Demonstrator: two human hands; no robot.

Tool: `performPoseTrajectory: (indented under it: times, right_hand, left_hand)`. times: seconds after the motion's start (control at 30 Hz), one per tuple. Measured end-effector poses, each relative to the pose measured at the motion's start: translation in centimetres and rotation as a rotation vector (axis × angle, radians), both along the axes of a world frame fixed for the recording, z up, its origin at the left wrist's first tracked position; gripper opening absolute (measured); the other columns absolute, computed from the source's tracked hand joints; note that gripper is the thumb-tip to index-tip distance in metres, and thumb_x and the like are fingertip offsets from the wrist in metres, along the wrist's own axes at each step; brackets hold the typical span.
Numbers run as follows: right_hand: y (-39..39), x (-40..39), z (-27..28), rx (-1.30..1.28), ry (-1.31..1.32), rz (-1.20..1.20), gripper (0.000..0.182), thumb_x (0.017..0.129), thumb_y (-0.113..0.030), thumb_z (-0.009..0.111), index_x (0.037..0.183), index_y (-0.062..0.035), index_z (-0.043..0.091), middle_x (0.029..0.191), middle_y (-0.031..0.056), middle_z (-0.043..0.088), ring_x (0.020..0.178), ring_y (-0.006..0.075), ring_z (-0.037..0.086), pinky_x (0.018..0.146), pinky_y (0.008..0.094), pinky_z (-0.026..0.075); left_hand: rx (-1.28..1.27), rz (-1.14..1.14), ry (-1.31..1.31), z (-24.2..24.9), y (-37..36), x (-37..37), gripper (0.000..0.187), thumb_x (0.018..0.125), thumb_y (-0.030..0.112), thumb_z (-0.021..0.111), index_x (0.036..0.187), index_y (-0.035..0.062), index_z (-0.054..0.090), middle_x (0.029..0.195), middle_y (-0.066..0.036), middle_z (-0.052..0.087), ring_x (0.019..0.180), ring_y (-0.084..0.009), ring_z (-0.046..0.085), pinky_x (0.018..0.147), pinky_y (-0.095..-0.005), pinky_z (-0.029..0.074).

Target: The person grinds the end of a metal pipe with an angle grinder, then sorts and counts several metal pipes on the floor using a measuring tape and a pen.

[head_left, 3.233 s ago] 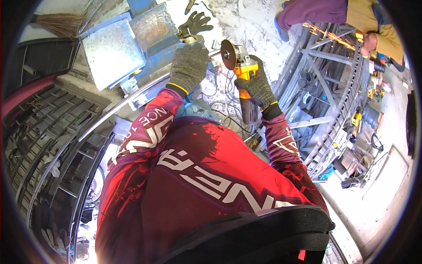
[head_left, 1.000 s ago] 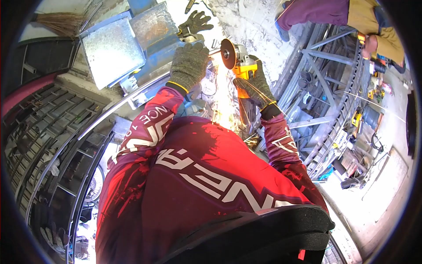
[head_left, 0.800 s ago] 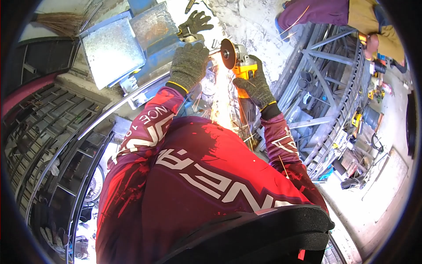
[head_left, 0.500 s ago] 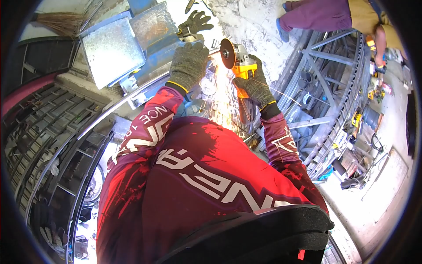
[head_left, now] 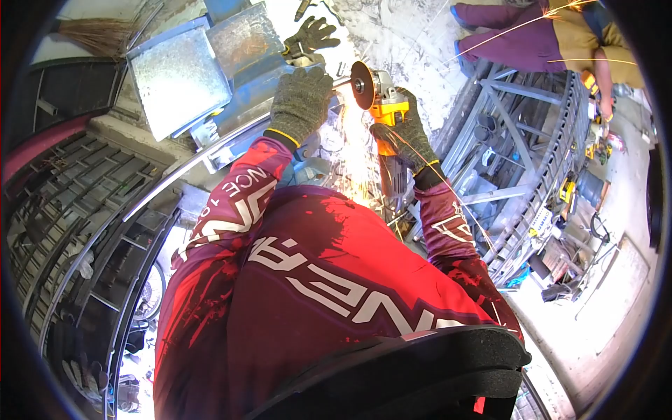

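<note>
My right hand (head_left: 406,136), in a grey knit glove, grips a yellow angle grinder (head_left: 387,115). Its brown disc (head_left: 361,85) touches the end of a long curved metal bar (head_left: 210,150), and sparks spray down toward my chest. My left hand (head_left: 301,103), gloved the same way, is closed on the bar just left of the disc. The bar runs down and to the left across a blue metal stand (head_left: 245,98).
A spare glove (head_left: 311,35) lies beyond the stand. Metal sheets (head_left: 178,77) sit at the upper left. Steel gate frames (head_left: 525,140) lie at the right, where another person (head_left: 553,35) crouches and makes sparks. Dark railings (head_left: 77,210) fill the left.
The grinder has come down against the bar and throws sparks; 3.2 s ago there were none. The other person at the upper right has shifted to the right. My hands stay in place.
</note>
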State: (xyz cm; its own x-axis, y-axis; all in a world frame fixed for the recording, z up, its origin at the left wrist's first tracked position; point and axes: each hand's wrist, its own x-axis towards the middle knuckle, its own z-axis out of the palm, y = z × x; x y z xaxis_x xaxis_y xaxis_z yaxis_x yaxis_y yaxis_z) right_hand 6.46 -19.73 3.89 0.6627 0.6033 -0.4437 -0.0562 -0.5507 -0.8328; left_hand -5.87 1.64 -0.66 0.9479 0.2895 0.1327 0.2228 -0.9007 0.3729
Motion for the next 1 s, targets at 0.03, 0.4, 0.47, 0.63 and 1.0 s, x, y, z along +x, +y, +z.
performPoseTrajectory:
  times: [0.03,0.4,0.47,0.63,1.0]
  right_hand:
    - [0.2,-0.1,0.4,-0.006,0.022,-0.018,0.088,0.069,-0.002,0.083,0.140,-0.0116,0.031,0.118,0.0126,0.058,0.101,0.0234,0.060,0.084,0.0350,0.053]
    - [-0.4,-0.2,-0.5,0.075,0.119,-0.014,0.088,0.076,0.001,0.079,0.145,-0.0136,0.027,0.127,0.0095,0.055,0.107,0.0178,0.060,0.085,0.0304,0.055]
    - [-0.4,-0.5,-0.8,0.221,0.233,-0.119,0.092,0.068,-0.008,0.084,0.142,-0.0114,0.030,0.120,0.0129,0.058,0.103,0.0245,0.061,0.085,0.0368,0.053]
    - [-0.6,0.2,-1.1,-0.002,-0.009,0.001,0.094,0.065,-0.014,0.087,0.141,-0.0114,0.031,0.122,0.0141,0.058,0.106,0.0268,0.060,0.090,0.0382,0.052]
    - [-0.9,0.1,-1.5,0.114,0.045,-0.001,0.093,0.068,-0.018,0.087,0.142,-0.0121,0.031,0.122,0.0148,0.057,0.109,0.0278,0.059,0.093,0.0387,0.050]
  left_hand:
    - [0.000,0.000,0.000,0.0,0.0,0.0,0.021,0.089,0.030,0.061,0.099,0.0115,0.065,0.108,-0.011,0.063,0.097,-0.0322,0.061,0.079,-0.0498,0.045]
    - [-0.005,-0.005,-0.004,0.3,0.0,0.0,0.022,0.089,0.030,0.061,0.098,0.0103,0.065,0.106,-0.011,0.063,0.097,-0.0321,0.062,0.080,-0.0494,0.045]
    - [-0.013,-0.010,-0.008,0.3,0.1,0.0,0.022,0.089,0.030,0.061,0.098,0.0102,0.064,0.106,-0.011,0.062,0.096,-0.0321,0.061,0.080,-0.0496,0.045]
    - [-0.029,-0.012,0.016,0.3,0.1,-0.1,0.022,0.089,0.030,0.061,0.098,0.0102,0.064,0.106,-0.011,0.062,0.096,-0.0318,0.061,0.081,-0.0498,0.045]
    - [-0.016,0.000,-0.037,0.0,0.1,0.1,0.023,0.087,0.033,0.063,0.093,0.0104,0.062,0.097,-0.012,0.061,0.093,-0.0342,0.060,0.078,-0.0506,0.045]
